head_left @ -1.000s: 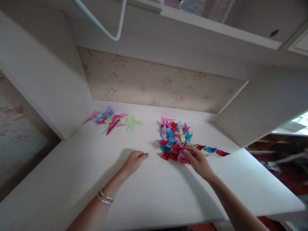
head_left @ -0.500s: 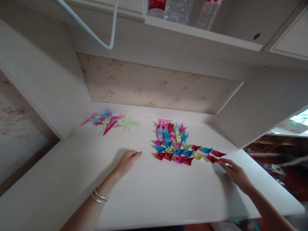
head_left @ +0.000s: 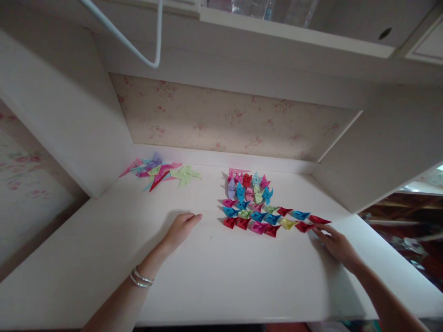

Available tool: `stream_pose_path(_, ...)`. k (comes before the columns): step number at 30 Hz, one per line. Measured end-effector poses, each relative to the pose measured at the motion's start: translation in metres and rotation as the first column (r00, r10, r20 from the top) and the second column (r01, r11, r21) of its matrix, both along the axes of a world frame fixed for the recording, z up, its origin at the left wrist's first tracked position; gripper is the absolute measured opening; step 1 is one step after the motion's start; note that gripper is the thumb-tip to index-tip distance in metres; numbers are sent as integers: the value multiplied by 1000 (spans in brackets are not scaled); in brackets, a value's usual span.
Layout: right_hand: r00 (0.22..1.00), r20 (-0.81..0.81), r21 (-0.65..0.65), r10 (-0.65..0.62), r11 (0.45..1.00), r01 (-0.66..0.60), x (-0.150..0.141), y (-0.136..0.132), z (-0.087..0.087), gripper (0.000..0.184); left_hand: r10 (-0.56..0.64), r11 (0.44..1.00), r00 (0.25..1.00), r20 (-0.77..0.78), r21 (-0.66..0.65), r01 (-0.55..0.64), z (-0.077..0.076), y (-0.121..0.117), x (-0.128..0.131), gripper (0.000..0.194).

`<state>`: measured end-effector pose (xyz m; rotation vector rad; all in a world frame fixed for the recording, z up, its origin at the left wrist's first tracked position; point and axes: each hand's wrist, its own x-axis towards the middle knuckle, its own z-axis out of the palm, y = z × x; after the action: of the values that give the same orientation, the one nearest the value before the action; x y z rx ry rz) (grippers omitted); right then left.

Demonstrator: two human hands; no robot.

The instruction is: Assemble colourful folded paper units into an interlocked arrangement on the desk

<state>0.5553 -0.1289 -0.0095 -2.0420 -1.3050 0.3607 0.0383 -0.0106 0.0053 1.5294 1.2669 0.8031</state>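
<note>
Between the fingertips of my right hand [head_left: 334, 242] is the tail end of a red origami piece [head_left: 303, 227], which touches the table at the right end of the second row from the front. Just behind it lies another red origami piece [head_left: 319, 220], and a yellow one [head_left: 288, 223] sits on its left. My left hand [head_left: 182, 230] rests on the table in a loose fist, thumb on top, with nothing showing in it. To its right, several small folded papers in red, pink, blue, green and purple stand in rows, including a red one [head_left: 230, 222] at the front left.
A loose pile of flatter folded papers [head_left: 159, 173] lies at the back left of the white table [head_left: 221, 281]. Side panels and an overhead shelf [head_left: 294, 34] with clear bottles enclose the space. A bent white rod [head_left: 138, 53] hangs at the upper left.
My right hand has slid the red origami piece a little left, up against the yellow one. The left hand stays in place; the view has shifted slightly.
</note>
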Motion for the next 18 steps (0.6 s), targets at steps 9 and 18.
stream_pose_path(9,942,81,1,-327,945,328,-25,-19,11,58,22,1000,998,54,12,-23,-2,-1,-2,47)
stream_pose_path(18,978,162,-4,-132,991,134,-147,-60,27,51,5,998,998,61,64,-9,-2,-3,-3,49)
